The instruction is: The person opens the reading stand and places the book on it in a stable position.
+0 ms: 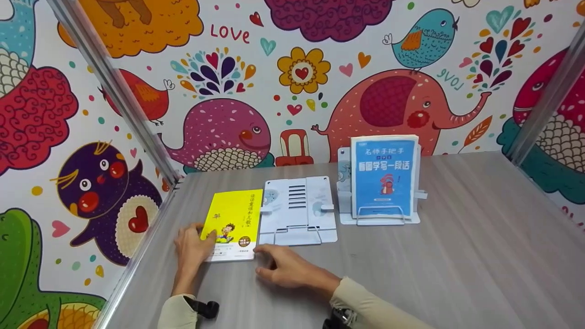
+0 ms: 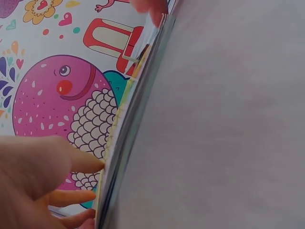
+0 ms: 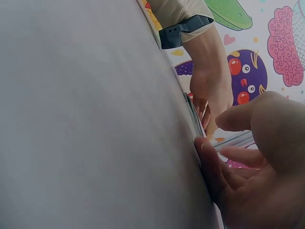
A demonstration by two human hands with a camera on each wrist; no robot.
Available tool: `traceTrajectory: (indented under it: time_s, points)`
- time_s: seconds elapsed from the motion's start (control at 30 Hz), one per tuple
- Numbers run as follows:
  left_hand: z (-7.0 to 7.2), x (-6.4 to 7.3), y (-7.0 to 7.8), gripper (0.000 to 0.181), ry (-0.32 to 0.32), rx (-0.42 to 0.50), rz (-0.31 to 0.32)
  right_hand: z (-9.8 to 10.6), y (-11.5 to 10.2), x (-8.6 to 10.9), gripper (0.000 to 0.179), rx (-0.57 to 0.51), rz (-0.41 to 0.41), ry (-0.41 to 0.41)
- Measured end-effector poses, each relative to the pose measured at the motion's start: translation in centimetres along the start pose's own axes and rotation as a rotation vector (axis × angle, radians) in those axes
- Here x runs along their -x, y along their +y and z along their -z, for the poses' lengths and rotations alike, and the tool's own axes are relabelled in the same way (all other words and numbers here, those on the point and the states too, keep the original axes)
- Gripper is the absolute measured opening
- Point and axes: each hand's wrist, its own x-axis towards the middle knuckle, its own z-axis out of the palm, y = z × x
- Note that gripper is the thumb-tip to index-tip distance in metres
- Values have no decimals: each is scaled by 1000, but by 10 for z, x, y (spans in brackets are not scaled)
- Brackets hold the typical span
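Observation:
A yellow book [image 1: 231, 217] with a cartoon child on its cover lies flat on the table at the left. My left hand [image 1: 194, 244] is at its left side, thumb [image 2: 90, 162] over the cover and fingers along the edge, gripping it there. My right hand [image 1: 292, 267] stands by the book's lower right corner. Its fingertips [image 3: 205, 145] touch or nearly touch the edge, while its thumb stays apart. Just right of the book, a white folding book stand [image 1: 299, 194] lies flat.
Farther right, a blue book [image 1: 384, 176] leans upright on a second white stand [image 1: 345, 212], held by a wire lip at its foot. Cartoon-printed walls [image 1: 301, 109] close off the back and left of the grey table [image 1: 480, 256]. A metal post [image 1: 119, 84] rises at the back-left corner.

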Motion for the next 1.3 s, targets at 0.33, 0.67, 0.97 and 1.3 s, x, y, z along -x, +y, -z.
traceTrajectory:
  time_s: [0.33, 0.67, 0.97, 1.3]
  points:
    - [-2, -1, 6, 61, -19, -46, 17, 0, -1, -11, 60, -13, -30, 1]
    - [-5, 0, 9, 49, 69, 83, 75, 0, 2, -8, 60, -41, -30, -14]
    - [-15, 2, 12, 46, 245, 305, 143, 1, 7, -6, 60, -225, -43, 21]
    - [-17, -1, 15, 39, 359, 416, 72, 3, 7, -7, 61, -305, -21, 63]
